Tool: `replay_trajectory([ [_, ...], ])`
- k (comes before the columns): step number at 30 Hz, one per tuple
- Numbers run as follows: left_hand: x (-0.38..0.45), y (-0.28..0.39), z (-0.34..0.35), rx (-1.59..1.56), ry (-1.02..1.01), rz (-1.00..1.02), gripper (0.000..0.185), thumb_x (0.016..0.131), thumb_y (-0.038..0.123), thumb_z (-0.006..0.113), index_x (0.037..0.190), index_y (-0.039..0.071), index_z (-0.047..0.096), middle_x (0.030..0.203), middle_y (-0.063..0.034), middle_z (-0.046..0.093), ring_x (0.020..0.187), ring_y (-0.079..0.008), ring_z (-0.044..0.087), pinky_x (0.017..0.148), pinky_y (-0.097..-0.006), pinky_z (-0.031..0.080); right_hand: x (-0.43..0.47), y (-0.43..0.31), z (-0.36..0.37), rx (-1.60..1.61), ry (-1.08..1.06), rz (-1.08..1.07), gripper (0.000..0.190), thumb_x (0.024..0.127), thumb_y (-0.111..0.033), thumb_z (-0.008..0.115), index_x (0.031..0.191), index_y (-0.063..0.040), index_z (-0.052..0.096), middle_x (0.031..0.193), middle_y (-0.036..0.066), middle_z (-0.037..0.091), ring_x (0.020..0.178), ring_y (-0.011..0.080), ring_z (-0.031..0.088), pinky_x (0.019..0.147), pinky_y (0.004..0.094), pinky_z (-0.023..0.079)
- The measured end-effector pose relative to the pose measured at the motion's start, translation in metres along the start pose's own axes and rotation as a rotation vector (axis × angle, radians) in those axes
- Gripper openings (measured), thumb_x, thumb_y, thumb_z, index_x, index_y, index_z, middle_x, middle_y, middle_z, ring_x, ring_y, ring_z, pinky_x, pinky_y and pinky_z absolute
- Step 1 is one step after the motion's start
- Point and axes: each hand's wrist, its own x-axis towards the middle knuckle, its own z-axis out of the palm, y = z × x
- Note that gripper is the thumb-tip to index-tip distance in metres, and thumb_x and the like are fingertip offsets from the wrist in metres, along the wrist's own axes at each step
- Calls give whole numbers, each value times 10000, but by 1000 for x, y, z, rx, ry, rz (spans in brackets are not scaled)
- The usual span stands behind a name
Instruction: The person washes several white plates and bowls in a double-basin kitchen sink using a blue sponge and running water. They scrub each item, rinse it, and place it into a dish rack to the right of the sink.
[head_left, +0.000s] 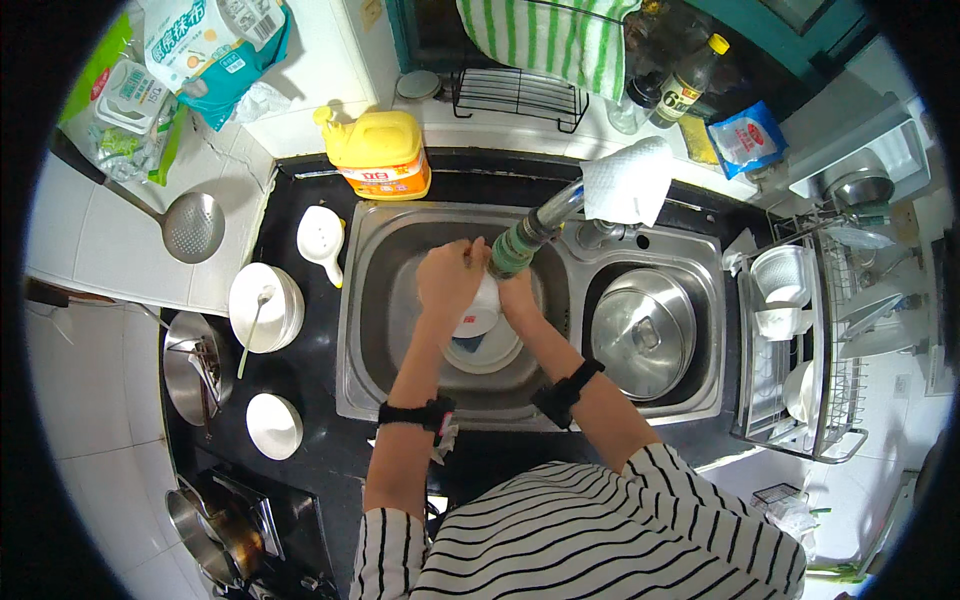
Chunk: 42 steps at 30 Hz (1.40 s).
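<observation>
Both hands are over the large basin of the stainless steel sink (386, 330), beneath the faucet's green nozzle (513, 251). Between them is a small white bowl (482, 300) with a red mark. My left hand (450, 281) grips its left side, fingers curled towards the far rim. On the right side, my right hand (516, 294) holds the bowl, its fingers partly hidden by the nozzle. Lower in the basin lies a white plate (491, 362), largely covered by the bowl. A dark blue patch shows on it.
Stacked white bowls with a spoon (259, 300) on top, a single white bowl (274, 426) and a white slotted scoop (320, 236) stand left. Behind is a yellow detergent jug (379, 150). The right basin holds a lidded steel pot (637, 337); a dish rack (825, 360) stands beyond.
</observation>
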Motion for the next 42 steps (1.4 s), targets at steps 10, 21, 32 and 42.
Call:
replay_trajectory([
  [10,7,0,48,-423,-351,-68,367,799,195,574,1130,39,557,1108,-160,588,1074,-319,535,909,-386,406,-19,6,-37,69,327,56,460,922,-295,524,577,-2,444,558,-71,399,542,39,347,474,249,303],
  [21,-19,-22,72,-1391,-262,-453,422,917,332,457,1207,29,502,1167,-118,569,1098,-252,536,934,-365,414,-9,-7,-40,180,312,161,387,902,-382,539,695,-63,610,659,3,579,574,104,521,502,297,362],
  [32,-22,-49,29,-700,89,-543,380,904,360,485,838,36,672,765,-62,662,672,-242,621,625,-361,462,17,1,-15,-214,-312,-172,252,857,-236,618,1011,-37,601,919,18,595,802,117,546,706,275,439],
  [42,-3,22,38,-268,161,191,164,800,175,634,916,61,653,775,-129,646,638,-266,606,601,-343,462,-5,4,-7,283,156,53,306,891,-273,569,725,-21,621,715,23,603,640,84,518,582,260,424],
])
